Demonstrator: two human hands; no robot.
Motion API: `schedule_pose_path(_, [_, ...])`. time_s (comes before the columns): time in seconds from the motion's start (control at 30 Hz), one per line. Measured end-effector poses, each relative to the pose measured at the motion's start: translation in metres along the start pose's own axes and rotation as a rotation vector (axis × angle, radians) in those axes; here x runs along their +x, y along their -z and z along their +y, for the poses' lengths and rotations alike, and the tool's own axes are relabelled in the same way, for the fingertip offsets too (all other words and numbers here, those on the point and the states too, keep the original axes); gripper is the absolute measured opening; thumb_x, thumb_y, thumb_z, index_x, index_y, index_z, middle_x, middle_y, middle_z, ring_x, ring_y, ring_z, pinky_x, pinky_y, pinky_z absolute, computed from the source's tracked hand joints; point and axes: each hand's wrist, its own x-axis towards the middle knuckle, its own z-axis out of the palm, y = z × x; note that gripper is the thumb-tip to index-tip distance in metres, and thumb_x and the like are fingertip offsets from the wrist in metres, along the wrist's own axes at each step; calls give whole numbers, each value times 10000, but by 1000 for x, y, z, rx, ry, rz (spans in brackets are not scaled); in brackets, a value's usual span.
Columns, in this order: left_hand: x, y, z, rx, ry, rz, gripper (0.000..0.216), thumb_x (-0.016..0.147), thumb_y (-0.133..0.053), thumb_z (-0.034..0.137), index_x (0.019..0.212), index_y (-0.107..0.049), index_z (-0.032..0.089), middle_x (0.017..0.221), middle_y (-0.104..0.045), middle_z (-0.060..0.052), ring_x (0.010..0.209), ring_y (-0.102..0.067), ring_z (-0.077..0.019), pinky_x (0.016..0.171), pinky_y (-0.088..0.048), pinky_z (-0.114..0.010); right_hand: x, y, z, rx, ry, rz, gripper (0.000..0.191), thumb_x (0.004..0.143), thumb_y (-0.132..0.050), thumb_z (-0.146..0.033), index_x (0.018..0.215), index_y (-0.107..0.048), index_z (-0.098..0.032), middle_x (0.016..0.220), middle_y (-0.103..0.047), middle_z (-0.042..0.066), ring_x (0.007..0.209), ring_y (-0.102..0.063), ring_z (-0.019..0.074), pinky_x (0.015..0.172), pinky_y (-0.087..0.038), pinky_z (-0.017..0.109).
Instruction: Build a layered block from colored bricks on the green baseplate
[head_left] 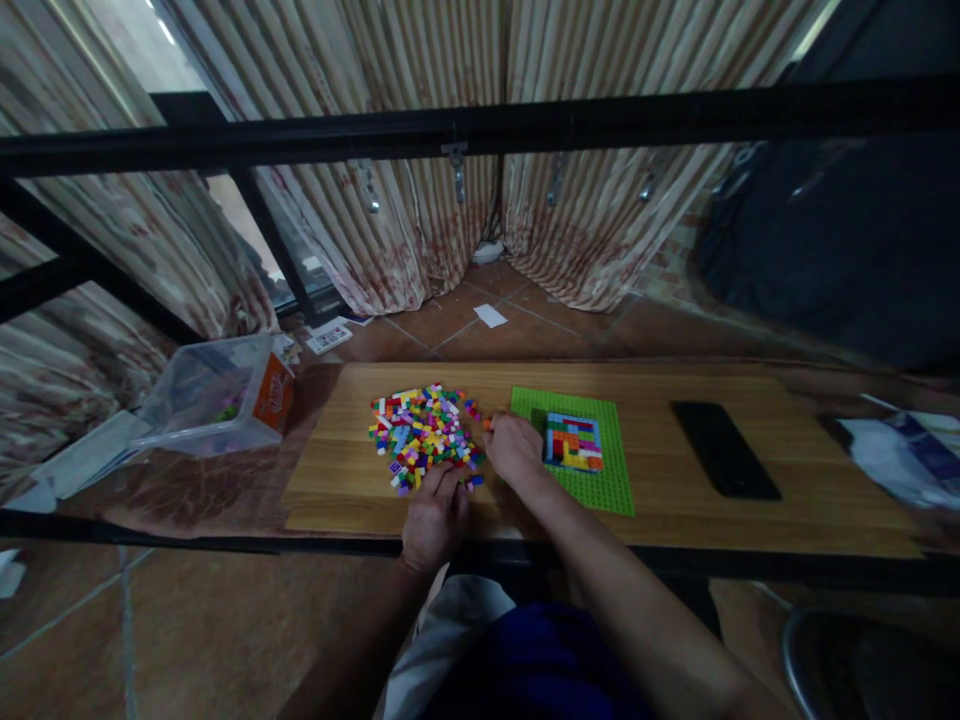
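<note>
A loose heap of small multicoloured toy bricks (424, 430) lies on the wooden board. My left hand (437, 515) rests at the heap's near edge, its fingers curled down among the bricks; whatever is in them is hidden. Between the heap and the green baseplate (619, 470) is my right hand (515, 447), fingers pinched together, with an orange toy brick (487, 424) at their tips. On the baseplate sits a square brick build (574, 442), with a light blue border and mixed colours inside. My right hand is just left of the baseplate, and its forearm passes in front of the near-left corner.
A black phone-like slab (726, 450) lies on the board (660, 520) at right. To the left stands a clear plastic box (217, 395) with an orange label. White plastic packaging (885, 460) lies far right. A black metal bar (480, 137) crosses before the curtains.
</note>
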Motion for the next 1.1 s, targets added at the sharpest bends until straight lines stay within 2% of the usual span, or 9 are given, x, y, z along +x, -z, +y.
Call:
schedule_pose_path(0.17, [0,-1,-1,22,3,5,212,886,-511,180,1071,-615,193,1080,-641,-90,1018,-625,-192,920,-535,-345,-6,8,8,62,55,24,174,853,-513,-214,863,-686,-195,889,-722,88,832,-661,191,711,-439,269])
schedule_pose_path(0.33, [0,-2,-1,19,-4,11,210,881,-517,187,1062,-623,197,1075,-644,-87,1022,-628,-196,922,-533,-339,-33,25,42,379,130,140,175,847,-497,-248,823,-666,-212,795,-707,28,725,-638,160,690,-441,263])
schedule_pose_path(0.5, [2,-1,0,43,6,8,211,884,-515,199,1064,-625,193,1052,-649,-87,999,-632,-196,920,-533,-346,-60,39,98,640,23,268,228,838,-542,-364,922,-683,-206,909,-727,55,817,-662,191,768,-480,309])
schedule_pose_path(0.7, [4,1,2,55,7,-2,209,888,-497,195,1046,-633,191,1052,-648,-88,1001,-634,-195,908,-533,-336,-68,49,146,623,-157,370,308,799,-580,-461,897,-700,-194,875,-722,81,793,-647,220,719,-481,332])
schedule_pose_path(0.8, [3,1,2,59,16,-4,209,890,-499,204,1052,-630,195,1049,-649,-84,999,-633,-196,912,-531,-338,-62,45,153,629,-134,377,326,783,-596,-488,874,-714,-198,911,-706,80,815,-630,216,723,-472,333])
schedule_pose_path(0.93, [3,0,1,50,19,-8,208,895,-495,208,1051,-631,188,1051,-648,-89,994,-631,-196,912,-530,-340,-54,32,151,606,-41,398,291,772,-619,-477,839,-739,-220,1010,-654,78,953,-595,225,846,-447,366])
schedule_pose_path(1.1, [2,1,1,37,23,-17,208,897,-495,206,1053,-630,183,1057,-645,-92,1004,-625,-195,916,-527,-334,-49,23,148,520,-76,404,242,766,-636,-445,828,-754,-243,1043,-618,77,1032,-543,240,936,-400,411])
